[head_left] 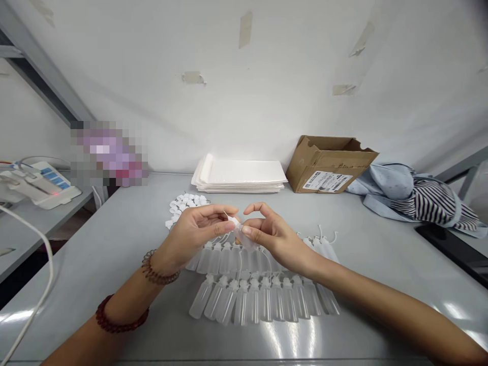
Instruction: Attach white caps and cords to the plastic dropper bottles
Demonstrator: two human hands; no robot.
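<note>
Between my hands, above the middle of the table, is a small translucent plastic bottle [248, 242] held at a tilt. My left hand [204, 223] pinches a white cap [234, 220] with a thin needle-like tip at the bottle's neck. My right hand [272, 234] grips the bottle near its neck with thumb and fingers. Whether the cap is fully seated I cannot tell. Under and in front of my hands lie two rows of similar bottles [254, 302], many with thin white strips at their tops. A pile of loose white caps [186, 202] is left of my left hand.
A stack of white padded envelopes [244, 175] lies against the wall. Beside it stands an open cardboard box [330, 162]. Folded blue and striped cloth [423, 195] and a black phone [457, 251] are at the right. A white device [57, 185] and cable [48, 254] are at the left.
</note>
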